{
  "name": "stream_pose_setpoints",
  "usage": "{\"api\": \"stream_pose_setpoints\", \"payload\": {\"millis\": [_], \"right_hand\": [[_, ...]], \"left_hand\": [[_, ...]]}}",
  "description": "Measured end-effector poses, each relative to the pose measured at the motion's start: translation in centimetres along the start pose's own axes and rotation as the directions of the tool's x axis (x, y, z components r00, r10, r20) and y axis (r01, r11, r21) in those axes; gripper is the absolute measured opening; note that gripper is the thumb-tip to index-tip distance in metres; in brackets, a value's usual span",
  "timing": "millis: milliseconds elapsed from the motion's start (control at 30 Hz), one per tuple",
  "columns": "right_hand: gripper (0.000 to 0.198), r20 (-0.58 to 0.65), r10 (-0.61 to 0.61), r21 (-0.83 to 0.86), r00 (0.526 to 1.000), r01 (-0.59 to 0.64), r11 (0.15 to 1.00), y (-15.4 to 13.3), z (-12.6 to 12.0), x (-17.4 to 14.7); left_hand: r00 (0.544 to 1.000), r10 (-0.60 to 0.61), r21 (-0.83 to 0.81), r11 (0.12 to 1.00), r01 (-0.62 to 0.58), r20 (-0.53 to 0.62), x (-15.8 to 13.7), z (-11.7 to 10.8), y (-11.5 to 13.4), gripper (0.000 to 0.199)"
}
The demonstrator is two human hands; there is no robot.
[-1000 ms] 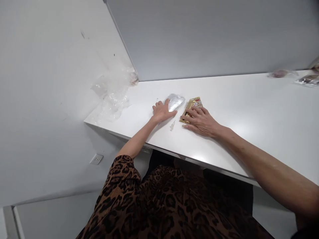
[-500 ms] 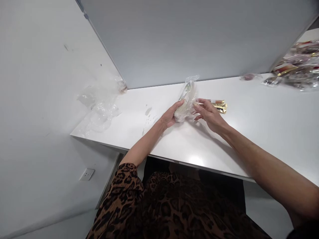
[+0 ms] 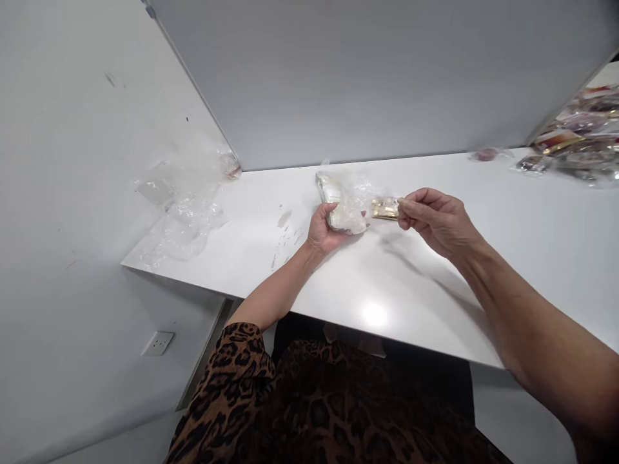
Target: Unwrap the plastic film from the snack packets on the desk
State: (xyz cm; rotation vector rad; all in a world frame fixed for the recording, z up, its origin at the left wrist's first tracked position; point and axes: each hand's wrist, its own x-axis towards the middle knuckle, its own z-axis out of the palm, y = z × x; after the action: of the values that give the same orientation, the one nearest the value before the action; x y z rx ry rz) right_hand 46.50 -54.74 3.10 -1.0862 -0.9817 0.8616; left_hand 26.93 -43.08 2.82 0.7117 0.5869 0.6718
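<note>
My left hand (image 3: 325, 231) is closed around a clear plastic bag (image 3: 360, 193), thumb on top and fingers underneath. Inside the bag, along its left side, lies a pale whitish-green bundle (image 3: 329, 190) that I cannot identify. To the right of the bag, my right hand (image 3: 430, 216) pinches the end of a small shiny gold packet (image 3: 385, 208) between thumb and fingers. The packet points left, close to the bag's crumpled side. Both hands are above the white table.
Crumpled clear plastic (image 3: 181, 212) lies at the table's left end against the wall. A small bag with something reddish (image 3: 486, 154) rests by the grey partition (image 3: 362, 77). Several filled clear packets (image 3: 580, 142) are heaped at the far right. Smudges mark the white table (image 3: 507, 258).
My right hand has left the bag and taken up the gold packet, bringing it left towards the bag. My left hand has tilted the bag to the left.
</note>
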Motion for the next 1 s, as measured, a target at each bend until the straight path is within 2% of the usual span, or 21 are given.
{"api": "stream_pose_setpoints", "payload": {"millis": [67,100,200,300,367,467,600,700,833,933,1000], "right_hand": [[0.043,0.157,0.09,-0.056,0.983,-0.082,0.995,-0.3,0.0,-0.3],[0.045,0.192,0.143,-0.087,0.971,-0.128,0.988,-0.2,0.2,-0.5],[0.055,0.123,0.252,-0.101,0.96,-0.24,0.965,1.0,1.0,-0.6],[0.053,0.003,0.268,-0.003,0.963,-0.268,0.963,2.4,1.5,-0.3],[0.047,-0.089,0.229,0.069,0.969,-0.223,0.972,2.7,1.5,-0.1],[0.039,-0.213,0.115,0.139,0.97,-0.087,0.986,2.3,1.1,0.0],[0.028,-0.189,-0.04,0.033,0.981,0.047,0.998,1.2,0.9,-0.2],[0.023,-0.219,-0.054,0.042,0.974,0.064,0.997,0.3,0.8,-0.2],[0.02,-0.305,-0.028,0.216,0.952,0.098,0.972,-1.3,0.2,-0.1],[0.016,-0.264,-0.12,0.219,0.957,0.181,0.959,-1.9,-1.1,0.3],[0.025,-0.219,-0.174,0.149,0.96,0.209,0.966,-1.5,-2.3,0.9]], "left_hand": [[0.998,0.044,0.035,0.998,-0.043,-0.041,0.1,-0.1,0.4,0.053],[0.997,0.062,0.051,0.997,-0.06,-0.042,0.1,-0.1,0.4,0.052],[0.998,0.066,0.094,0.993,-0.068,0.021,0.0,0.1,-0.4,0.045],[0.995,0.029,0.164,0.985,-0.044,0.095,-0.3,0.5,-1.9,0.042],[0.995,0.014,0.189,0.981,-0.033,0.101,-0.4,0.7,-2.6,0.044],[0.998,-0.01,0.148,0.989,0.0,0.063,-0.3,0.6,-2.6,0.041],[0.996,0.085,0.048,0.995,-0.085,0.0,0.3,-0.2,-1.5,0.057],[0.995,0.097,0.104,0.99,-0.098,0.009,0.9,-0.9,-1.3,0.058],[0.99,-0.042,0.235,0.972,0.01,0.135,1.0,-1.4,-2.1,0.053],[0.957,-0.2,0.357,0.927,0.116,0.21,0.7,-1.4,-2.6,0.053],[0.935,-0.239,0.384,0.915,0.127,0.261,0.4,-1.4,-2.5,0.051]]}}
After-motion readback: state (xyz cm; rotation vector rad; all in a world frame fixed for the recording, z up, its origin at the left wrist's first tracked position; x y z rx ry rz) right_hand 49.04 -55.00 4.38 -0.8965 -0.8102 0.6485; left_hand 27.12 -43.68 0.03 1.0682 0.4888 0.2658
